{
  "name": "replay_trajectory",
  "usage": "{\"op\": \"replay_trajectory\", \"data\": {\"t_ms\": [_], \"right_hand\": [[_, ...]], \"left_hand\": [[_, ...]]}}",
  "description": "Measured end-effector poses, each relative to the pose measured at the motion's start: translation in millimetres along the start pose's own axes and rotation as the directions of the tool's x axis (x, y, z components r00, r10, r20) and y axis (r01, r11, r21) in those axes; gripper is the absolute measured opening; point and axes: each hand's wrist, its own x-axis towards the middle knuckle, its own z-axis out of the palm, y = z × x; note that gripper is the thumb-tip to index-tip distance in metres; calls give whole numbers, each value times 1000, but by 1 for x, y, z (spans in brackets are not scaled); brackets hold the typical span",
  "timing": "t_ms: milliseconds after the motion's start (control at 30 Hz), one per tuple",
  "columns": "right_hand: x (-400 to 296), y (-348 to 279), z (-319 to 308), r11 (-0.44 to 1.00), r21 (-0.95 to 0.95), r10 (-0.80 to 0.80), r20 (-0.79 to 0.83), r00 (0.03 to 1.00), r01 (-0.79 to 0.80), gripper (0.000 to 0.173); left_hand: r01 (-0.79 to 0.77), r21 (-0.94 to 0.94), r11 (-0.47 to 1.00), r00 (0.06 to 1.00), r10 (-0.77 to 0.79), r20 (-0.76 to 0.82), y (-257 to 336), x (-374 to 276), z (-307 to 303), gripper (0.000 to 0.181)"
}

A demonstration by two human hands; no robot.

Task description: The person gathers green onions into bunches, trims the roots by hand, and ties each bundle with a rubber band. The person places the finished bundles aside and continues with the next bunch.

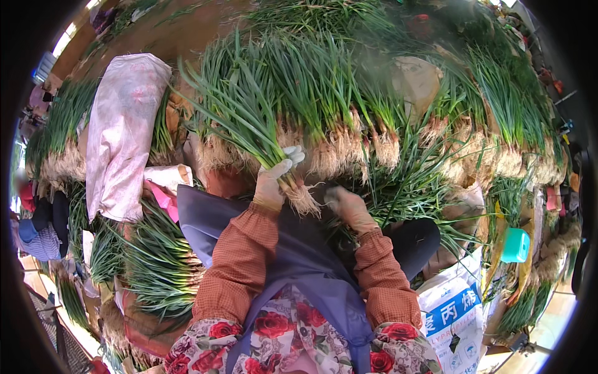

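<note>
My left hand (274, 181), in a pale glove, is closed around a bunch of green onions (259, 133). Their leaves fan out to the upper left, and the stringy roots hang towards my lap at the lower right. To the right of those roots is my gloved right hand (351, 206), fingers curled and blurred by motion; whether it holds anything cannot be made out. Beyond both hands stands a long row of green onions (303, 79) with their roots facing me. A purple apron (308, 252) covers my lap.
Loose green onions (411, 182) lie by my right knee (413, 240). Bundled onions (161, 264) lie to my left, below a rolled whitish sack (126, 135). A printed white sack (453, 313) and a turquoise container (515, 245) are on the right. Another person (44, 233) sits at far left.
</note>
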Motion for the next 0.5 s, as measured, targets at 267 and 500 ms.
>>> {"op": "replay_trajectory", "data": {"t_ms": [267,500], "right_hand": [[55,-52,-29,986,-144,-88,-48,995,81,21],[116,48,-62,881,-270,297,-324,898,-388,26]], "left_hand": [[-204,-120,972,979,200,-40,10,23,25,38],[91,-256,962,966,-23,256,34,38,35,58]]}}
